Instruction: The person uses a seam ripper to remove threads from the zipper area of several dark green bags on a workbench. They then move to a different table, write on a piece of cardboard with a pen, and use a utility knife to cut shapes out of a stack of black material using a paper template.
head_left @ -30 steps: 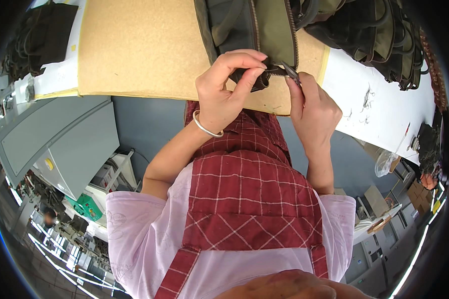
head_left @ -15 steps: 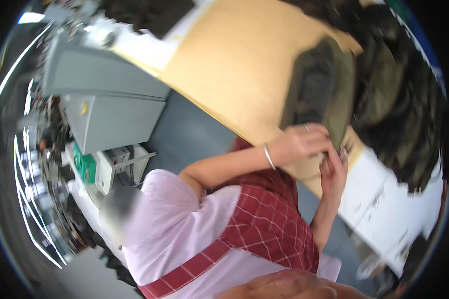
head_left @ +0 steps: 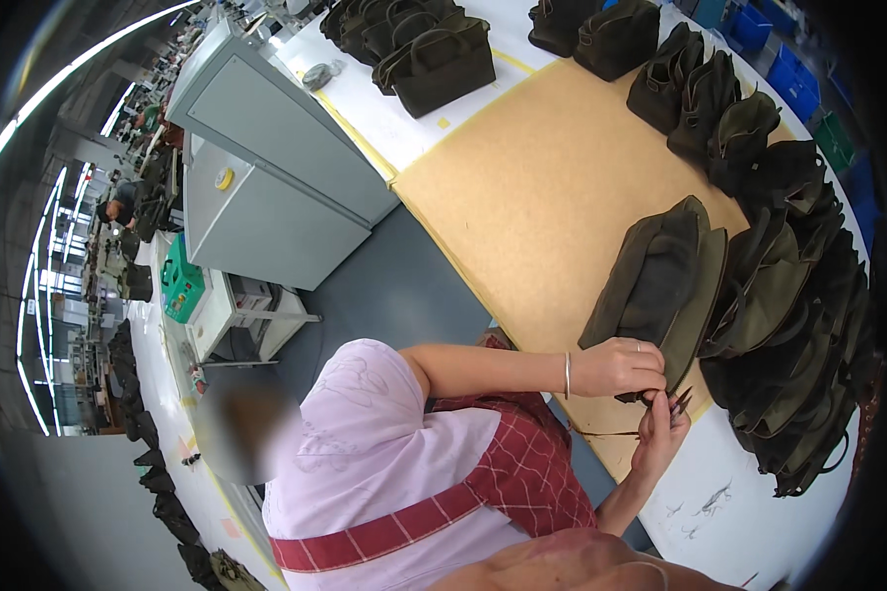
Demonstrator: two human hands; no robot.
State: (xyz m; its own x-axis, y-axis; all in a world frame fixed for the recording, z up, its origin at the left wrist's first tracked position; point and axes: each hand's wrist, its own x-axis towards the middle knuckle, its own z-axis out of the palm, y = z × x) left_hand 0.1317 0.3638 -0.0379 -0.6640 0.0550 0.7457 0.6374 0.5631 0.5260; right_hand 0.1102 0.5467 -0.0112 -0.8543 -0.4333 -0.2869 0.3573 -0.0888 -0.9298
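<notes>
A dark olive fabric bag [head_left: 650, 271] lies on its side on the tan board, with its lighter olive panel facing right. My left hand [head_left: 616, 367], with a bracelet and a ring, is closed on the near end of this bag. Right beside it, my right hand [head_left: 660, 433] has its fingers bent around small dark thread snips [head_left: 682, 401], whose pointed tips stick out. The fingertips of both hands nearly meet. A thin dark strip [head_left: 606, 433] runs leftward from the right hand. My fingers hide the exact spot being gripped.
Several similar dark bags [head_left: 788, 345] crowd the right side, and more bags [head_left: 439, 64] stand at the far end. The tan board [head_left: 522, 167] covers part of the white table [head_left: 705, 532]. Left of the aisle stand a grey cabinet [head_left: 276, 212] and a green case [head_left: 182, 281].
The view has shifted and sharpened, so bag and hands appear lower. Both hands stay together at the bag's near end. The snips' tips now show clearly.
</notes>
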